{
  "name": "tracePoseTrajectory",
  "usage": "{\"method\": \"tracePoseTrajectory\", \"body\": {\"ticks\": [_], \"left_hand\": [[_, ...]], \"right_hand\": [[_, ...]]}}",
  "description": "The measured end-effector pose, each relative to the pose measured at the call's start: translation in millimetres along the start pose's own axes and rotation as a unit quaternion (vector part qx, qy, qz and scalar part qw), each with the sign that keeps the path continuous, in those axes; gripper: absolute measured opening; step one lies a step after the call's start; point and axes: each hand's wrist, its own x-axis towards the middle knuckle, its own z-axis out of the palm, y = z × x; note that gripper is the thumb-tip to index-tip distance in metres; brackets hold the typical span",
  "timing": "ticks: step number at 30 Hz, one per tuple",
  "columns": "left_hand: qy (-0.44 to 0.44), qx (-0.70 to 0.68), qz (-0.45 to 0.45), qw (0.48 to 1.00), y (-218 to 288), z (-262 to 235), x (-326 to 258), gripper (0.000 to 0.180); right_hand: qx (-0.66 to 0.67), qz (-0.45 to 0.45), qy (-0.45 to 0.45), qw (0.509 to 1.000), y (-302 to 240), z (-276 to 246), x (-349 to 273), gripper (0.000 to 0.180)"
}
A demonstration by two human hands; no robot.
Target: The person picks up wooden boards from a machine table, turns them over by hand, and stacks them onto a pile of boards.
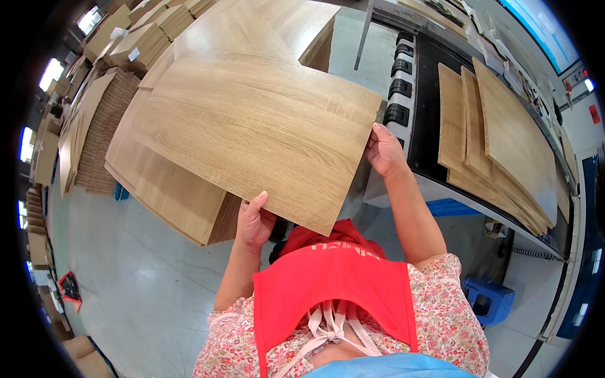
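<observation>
Both my hands grip one large wood-grain panel [271, 132], which lies partly over a stack of like panels [170, 189]. My left hand [255, 222] is closed on its near edge, thumb on top and fingers hidden beneath. On the right edge, near the far corner, my right hand [386, 151] pinches the panel with the thumb above. The panel's near right corner sticks out past the stack, in front of my red apron [334, 290].
To the right, a machine table [423, 120] with black rollers along its side carries several loose panels [517, 138]. Below it stands a blue stool [488, 301]. Stacked boards [104, 138] and cartons line the left, and a red-and-black object [69, 288] rests on the floor.
</observation>
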Motion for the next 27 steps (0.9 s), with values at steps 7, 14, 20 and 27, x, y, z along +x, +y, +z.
{"method": "tracePoseTrajectory", "body": {"ticks": [7,14,20,27], "left_hand": [[-0.015,0.003,0.011,1.000,-1.6,3.8,2.4,0.047],[0.010,-0.001,0.012,1.000,3.6,0.4,-2.9,0.046],[0.015,0.017,0.047,0.999,4.2,-2.6,6.1,0.043],[0.075,-0.010,0.066,0.995,26.5,-5.0,19.7,0.039]], "right_hand": [[-0.030,0.020,-0.026,0.999,-5.3,-5.6,3.5,0.024],[0.073,0.093,-0.060,0.991,12.2,15.7,-3.8,0.041],[0.071,0.129,-0.115,0.982,18.5,8.5,-4.5,0.045],[0.095,0.130,-0.161,0.974,23.9,10.8,-1.6,0.046]]}}
